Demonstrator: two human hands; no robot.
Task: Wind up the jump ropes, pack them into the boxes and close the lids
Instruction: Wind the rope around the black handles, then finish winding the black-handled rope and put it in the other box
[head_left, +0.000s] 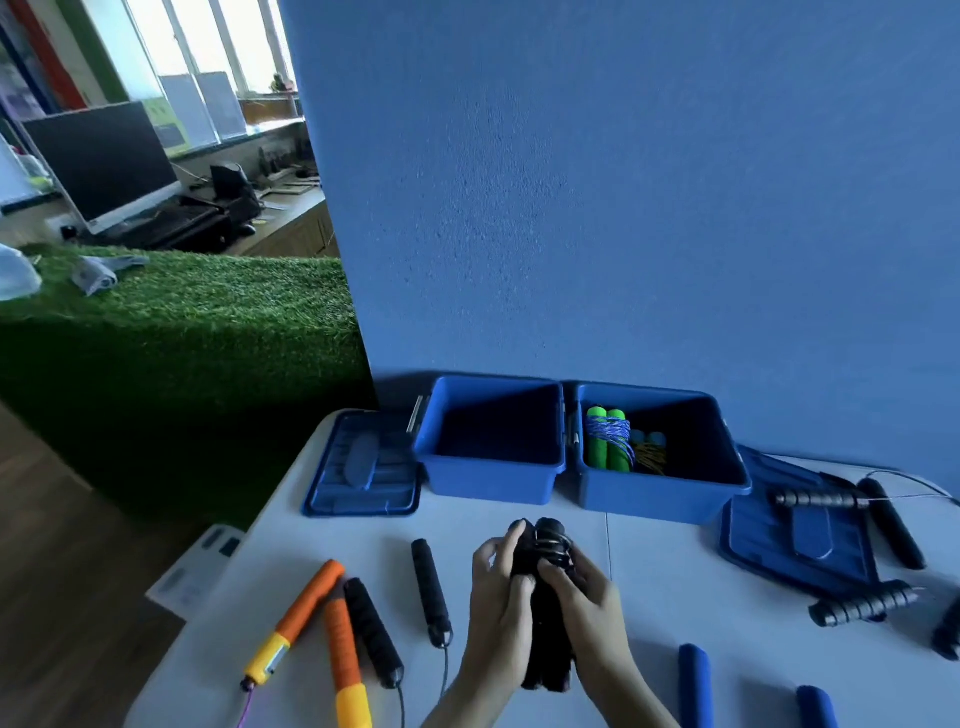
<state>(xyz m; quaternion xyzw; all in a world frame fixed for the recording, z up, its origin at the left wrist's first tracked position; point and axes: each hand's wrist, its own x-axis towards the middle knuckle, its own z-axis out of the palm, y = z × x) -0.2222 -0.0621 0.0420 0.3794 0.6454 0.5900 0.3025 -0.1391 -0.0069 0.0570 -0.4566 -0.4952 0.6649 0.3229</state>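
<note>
Both hands, left (500, 597) and right (587, 597), clasped around a wound black jump rope (545, 623) before two open boxes (493, 488)

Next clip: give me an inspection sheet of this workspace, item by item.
Surface: white table, seam down the middle.
Job's things: left box open, looks empty; right box open, holds green-handled rope and another bundle; both lids lying flat; black rope bundle in hand.
Clutter: orange handles, black handles, blue handles loose.
Grips: left hand and right hand both hold the bundle.
Cables: thin rope cords trailing off the near edge.
Surroundings: blue partition, artificial turf, monitor.
</note>
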